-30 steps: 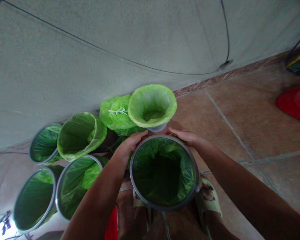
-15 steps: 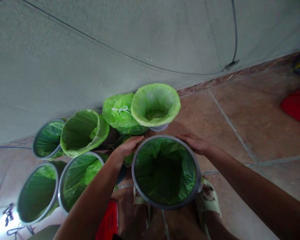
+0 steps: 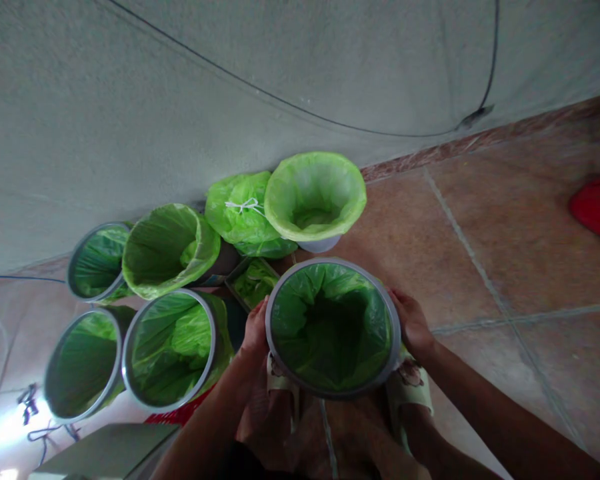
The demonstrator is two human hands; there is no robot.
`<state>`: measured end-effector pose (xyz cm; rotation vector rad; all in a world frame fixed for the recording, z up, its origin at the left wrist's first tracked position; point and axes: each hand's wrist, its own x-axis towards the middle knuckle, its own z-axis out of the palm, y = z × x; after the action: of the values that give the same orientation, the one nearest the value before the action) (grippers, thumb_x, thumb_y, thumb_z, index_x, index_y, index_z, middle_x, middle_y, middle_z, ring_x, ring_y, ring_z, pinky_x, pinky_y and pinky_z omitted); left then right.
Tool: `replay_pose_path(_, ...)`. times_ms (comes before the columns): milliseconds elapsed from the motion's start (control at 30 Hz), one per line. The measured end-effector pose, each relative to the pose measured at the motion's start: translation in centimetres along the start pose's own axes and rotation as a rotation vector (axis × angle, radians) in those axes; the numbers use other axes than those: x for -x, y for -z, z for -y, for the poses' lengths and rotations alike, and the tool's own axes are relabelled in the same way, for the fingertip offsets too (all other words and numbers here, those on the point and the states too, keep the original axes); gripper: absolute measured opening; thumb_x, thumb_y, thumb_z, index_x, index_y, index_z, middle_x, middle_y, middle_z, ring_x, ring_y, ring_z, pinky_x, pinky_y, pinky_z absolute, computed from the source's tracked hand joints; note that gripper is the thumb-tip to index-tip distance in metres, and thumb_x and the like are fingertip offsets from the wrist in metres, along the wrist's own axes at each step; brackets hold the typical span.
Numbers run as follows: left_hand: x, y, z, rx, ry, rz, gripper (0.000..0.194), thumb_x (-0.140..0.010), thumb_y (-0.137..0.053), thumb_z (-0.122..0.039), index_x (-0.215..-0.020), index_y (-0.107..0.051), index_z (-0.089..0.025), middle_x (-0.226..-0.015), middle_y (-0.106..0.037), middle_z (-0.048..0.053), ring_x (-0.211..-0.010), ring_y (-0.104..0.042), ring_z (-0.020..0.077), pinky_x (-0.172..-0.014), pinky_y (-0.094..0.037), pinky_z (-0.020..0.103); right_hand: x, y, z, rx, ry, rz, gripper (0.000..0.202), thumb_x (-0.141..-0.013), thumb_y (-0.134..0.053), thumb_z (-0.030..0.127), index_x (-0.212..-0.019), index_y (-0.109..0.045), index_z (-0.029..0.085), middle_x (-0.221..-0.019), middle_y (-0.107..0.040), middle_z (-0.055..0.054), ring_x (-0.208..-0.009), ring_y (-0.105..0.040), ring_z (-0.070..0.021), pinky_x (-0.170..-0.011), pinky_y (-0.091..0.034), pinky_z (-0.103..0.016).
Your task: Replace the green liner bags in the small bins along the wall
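Observation:
A round trash bin (image 3: 335, 383) with a grey rim and a green liner bag stands between my feet, its mouth facing up. My left hand (image 3: 256, 327) presses against its left side just under the rim. On the opposite side my right hand (image 3: 413, 323) holds the bin, fingers partly hidden behind it. Just beyond it, by the wall, is a white bin (image 3: 320, 245) with a light green bag (image 3: 316, 193) folded over its rim. A green bag bundle tied with white string (image 3: 245, 207) leans beside that one.
Several more lined bins, among them a grey-rimmed one (image 3: 173, 350), stand at left. A small box (image 3: 253, 283) holds green bags. A red object (image 3: 597, 207) lies on the tiles at far right. A black cable (image 3: 300, 113) hangs along the wall (image 3: 180, 120).
Both my hands have slid from the far part of the rim back to the bin's left and right sides. The view has shifted slightly.

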<state>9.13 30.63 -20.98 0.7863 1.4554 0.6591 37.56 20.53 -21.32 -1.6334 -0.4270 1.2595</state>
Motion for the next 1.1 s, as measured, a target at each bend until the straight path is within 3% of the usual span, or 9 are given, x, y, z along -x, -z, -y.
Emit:
replay_pose_path(100,1.3,0.8,0.4,0.174,0.135,0.023,0.039,-0.078,-0.067,-0.048,-0.098,-0.071,-0.015,-0.091,-0.074,0.007,-0.088,-0.067,0.0225,-0.087,-0.050,0.034,1.3,0.9,-0.1,-0.059,-0.107,0.050,0.043,-0.085,-0.053,0.059,-0.091,-0.069,0.020,-0.088,-0.073,-0.008,-0.078,-0.068,-0.0235,-0.061,-0.052,-0.030)
replay_pose_path(167,2.9,1.8,0.8,0.302,0.241,0.103,0.043,-0.082,-0.061,-0.049,-0.106,-0.069,-0.015,-0.096,-0.074,0.008,-0.092,-0.067,0.0245,-0.090,-0.049,0.038,2.5,1.9,-0.5,-0.135,-0.165,0.091,0.040,-0.086,-0.052,0.058,-0.098,-0.070,0.024,-0.097,-0.073,-0.007,-0.088,-0.068,-0.0247,-0.068,-0.054,-0.032)
replay_pose_path(300,6.2,3.9,1.7,0.355,0.275,0.375,0.043,-0.078,-0.064,-0.030,-0.119,-0.064,-0.016,-0.115,-0.069,0.010,-0.109,-0.063,0.0285,-0.097,-0.046,0.041,4.7,4.0,-2.0,-0.267,-0.266,0.305,0.037,-0.080,-0.067,0.042,-0.113,-0.065,0.025,-0.111,-0.070,-0.006,-0.095,-0.066,-0.0224,-0.080,-0.054,-0.032)
replay_pose_path(400,7.6,4.5,2.1,0.343,0.247,0.497,0.051,-0.070,-0.067,-0.017,-0.121,-0.062,-0.017,-0.116,-0.069,0.010,-0.108,-0.063,0.0287,-0.094,-0.048,0.041,5.4,4.6,-3.1,-0.380,-0.340,0.349,0.041,-0.077,-0.073,0.033,-0.116,-0.063,0.026,-0.108,-0.070,-0.005,-0.089,-0.067,-0.0173,-0.077,-0.053,-0.028)
replay_pose_path(600,7.0,3.7,2.3,0.176,0.265,0.458,0.041,-0.063,-0.075,-0.013,-0.103,-0.069,-0.016,-0.095,-0.074,0.008,-0.091,-0.068,0.0256,-0.090,-0.050,0.040,4.7,4.2,-3.2,-0.431,-0.308,0.294,0.032,-0.071,-0.078,0.030,-0.101,-0.067,0.024,-0.094,-0.071,-0.003,-0.078,-0.066,-0.0134,-0.071,-0.052,-0.024)
replay_pose_path(733,6.7,3.3,2.0,0.096,0.256,0.395,0.038,-0.062,-0.076,-0.016,-0.100,-0.070,-0.018,-0.091,-0.074,0.007,-0.089,-0.068,0.0252,-0.088,-0.051,0.041,5.4,5.0,-3.0,-0.412,-0.304,0.388,0.041,-0.073,-0.075,0.039,-0.109,-0.065,0.023,-0.102,-0.069,-0.006,-0.089,-0.066,-0.0177,-0.081,-0.053,-0.031)
replay_pose_path(900,8.1,2.9,1.7,0.023,0.335,0.553,0.039,-0.060,-0.075,-0.020,-0.100,-0.074,-0.024,-0.103,-0.074,0.007,-0.102,-0.065,0.0319,-0.090,-0.051,0.042,7.0,5.0,-3.8,-0.277,-0.304,0.657,0.039,-0.068,-0.079,0.034,-0.103,-0.068,0.020,-0.097,-0.070,-0.004,-0.091,-0.065,-0.0177,-0.087,-0.052,-0.034)
replay_pose_path(1100,9.1,2.6,2.6,-0.134,0.369,0.598,0.025,-0.064,-0.076,-0.030,-0.089,-0.078,-0.025,-0.093,-0.075,0.006,-0.097,-0.067,0.0315,-0.093,-0.049,0.043,6.9,3.8,-3.9,-0.042,-0.220,0.705,0.030,-0.074,-0.074,0.036,-0.098,-0.072,0.018,-0.093,-0.073,-0.002,-0.092,-0.066,-0.0183,-0.094,-0.048,-0.038)
